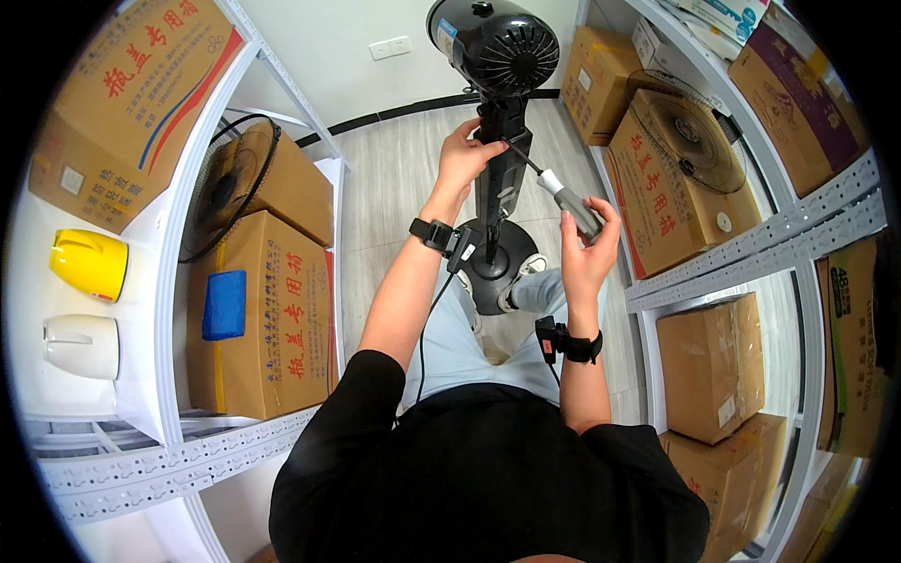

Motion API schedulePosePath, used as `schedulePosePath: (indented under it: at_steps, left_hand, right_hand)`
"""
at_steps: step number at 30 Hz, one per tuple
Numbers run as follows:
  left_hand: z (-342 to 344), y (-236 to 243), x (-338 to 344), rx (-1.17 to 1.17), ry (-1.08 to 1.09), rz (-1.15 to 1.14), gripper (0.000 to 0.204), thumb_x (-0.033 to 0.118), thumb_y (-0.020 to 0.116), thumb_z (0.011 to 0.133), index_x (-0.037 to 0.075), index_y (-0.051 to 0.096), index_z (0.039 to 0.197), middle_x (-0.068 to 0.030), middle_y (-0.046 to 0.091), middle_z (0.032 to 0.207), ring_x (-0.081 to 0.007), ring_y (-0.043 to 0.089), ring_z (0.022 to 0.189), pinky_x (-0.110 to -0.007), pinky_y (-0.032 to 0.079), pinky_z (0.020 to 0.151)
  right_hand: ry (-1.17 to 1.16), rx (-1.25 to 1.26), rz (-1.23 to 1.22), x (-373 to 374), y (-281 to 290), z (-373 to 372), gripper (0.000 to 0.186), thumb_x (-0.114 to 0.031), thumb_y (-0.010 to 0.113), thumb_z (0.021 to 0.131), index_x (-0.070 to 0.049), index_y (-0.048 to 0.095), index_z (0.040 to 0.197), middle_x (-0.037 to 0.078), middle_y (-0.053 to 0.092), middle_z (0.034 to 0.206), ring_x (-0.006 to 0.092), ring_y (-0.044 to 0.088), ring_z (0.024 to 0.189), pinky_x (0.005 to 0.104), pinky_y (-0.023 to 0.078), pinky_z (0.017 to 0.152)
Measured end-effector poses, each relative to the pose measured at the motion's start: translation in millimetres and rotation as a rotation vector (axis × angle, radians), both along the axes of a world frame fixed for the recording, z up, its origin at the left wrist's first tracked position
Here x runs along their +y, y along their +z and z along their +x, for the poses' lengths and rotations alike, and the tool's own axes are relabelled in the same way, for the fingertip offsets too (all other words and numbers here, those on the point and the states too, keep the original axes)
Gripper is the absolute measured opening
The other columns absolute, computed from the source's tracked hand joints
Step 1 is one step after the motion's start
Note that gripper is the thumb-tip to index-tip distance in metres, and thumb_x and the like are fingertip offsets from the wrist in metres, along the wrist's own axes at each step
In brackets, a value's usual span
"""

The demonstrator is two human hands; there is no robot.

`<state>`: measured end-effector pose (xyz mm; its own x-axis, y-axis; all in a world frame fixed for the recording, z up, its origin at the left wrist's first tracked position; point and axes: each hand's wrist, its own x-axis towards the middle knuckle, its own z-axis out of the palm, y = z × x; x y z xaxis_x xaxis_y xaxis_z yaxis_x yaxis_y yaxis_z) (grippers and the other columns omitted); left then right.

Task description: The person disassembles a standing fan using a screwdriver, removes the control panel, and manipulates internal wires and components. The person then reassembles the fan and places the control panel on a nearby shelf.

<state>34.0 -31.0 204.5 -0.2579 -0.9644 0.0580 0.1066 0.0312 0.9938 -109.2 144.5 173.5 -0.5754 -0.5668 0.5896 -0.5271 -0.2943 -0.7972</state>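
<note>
Right hand (587, 249) closed around the grey handle of a screwdriver (561, 194), fingers wrapped, thumb along the side. Thin shaft running up and to the left from that fist, tip meeting the black upright column of a standing fan (497, 178) just below the motor housing. Left hand (465, 155) on the other side of the same column, fingers curled round it, palm pressed against its left face, directly across from the screwdriver tip. Black strap with a small device on each wrist, a thin cable trailing down from the left one.

Fan upright on the pale wood floor between the knees, round black base (502, 267) below both hands, motor housing with vented rear cover above them, no grille or blades mounted. Both hands thus at upper-column height, screwdriver between right hand and column.

Further out, metal shelving on both sides. Left shelf: closed cardboard boxes (267, 319), contents hidden, a blue cloth (223, 305) against one box face, a black wire fan guard (225, 183) leaning between boxes, a yellow kettle (91, 265) and a white kettle (83, 345) lying on the shelf nearest the rim. Right shelf: more closed boxes, another round fan guard (690, 136) leaning against one.
</note>
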Motion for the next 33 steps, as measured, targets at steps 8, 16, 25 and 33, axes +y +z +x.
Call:
schedulePosePath:
  at_steps: [8, 16, 25, 33]
  left_hand:
    - [4.6, -2.1, -3.0, -0.031, -0.021, 0.013, 0.081, 0.009, 0.081, 0.075, -0.007, 0.04, 0.143, 0.0045, 0.052, 0.063, -0.0032, 0.042, 0.048, -0.021, 0.024, 0.041]
    - [3.2, -1.7, -1.6, -0.037, -0.008, 0.03, 0.081, 0.007, 0.079, 0.075, -0.006, 0.039, 0.144, 0.0042, 0.051, 0.062, -0.0037, 0.042, 0.047, -0.022, 0.023, 0.041]
    - [5.8, -1.3, -1.7, 0.241, -0.14, 0.182, 0.054, 0.019, 0.044, 0.089, -0.001, 0.045, 0.139, -0.0013, 0.046, 0.058, -0.0076, 0.037, 0.044, -0.022, 0.026, 0.04]
    - [8.6, -1.5, -6.2, 0.216, -0.187, 0.236, 0.054, 0.032, 0.039, 0.099, 0.007, 0.035, 0.146, -0.0018, 0.043, 0.058, -0.009, 0.035, 0.044, -0.022, 0.023, 0.039]
  right_hand:
    - [0.059, -0.173, 0.146, 5.0, 17.1, 4.1, 0.036, -0.014, 0.072, 0.09, -0.002, 0.057, 0.12, 0.015, 0.058, 0.112, 0.0213, 0.066, 0.088, 0.0308, 0.057, 0.073]
    - [0.073, -0.396, 0.2, 8.1, 36.9, 12.2, 0.033, -0.01, 0.073, 0.087, -0.004, 0.059, 0.116, 0.012, 0.062, 0.107, 0.0266, 0.062, 0.103, 0.0381, 0.05, 0.089]
    - [-0.026, 0.121, 0.0, 8.8, 13.0, -0.7, 0.029, -0.002, 0.073, 0.082, -0.004, 0.06, 0.108, 0.014, 0.059, 0.115, 0.0292, 0.059, 0.108, 0.0369, 0.047, 0.093]
    - [-0.008, 0.023, -0.015, 21.4, 10.5, -2.4, 0.029, 0.0, 0.073, 0.081, -0.003, 0.061, 0.107, 0.013, 0.059, 0.116, 0.028, 0.058, 0.109, 0.0368, 0.046, 0.095]
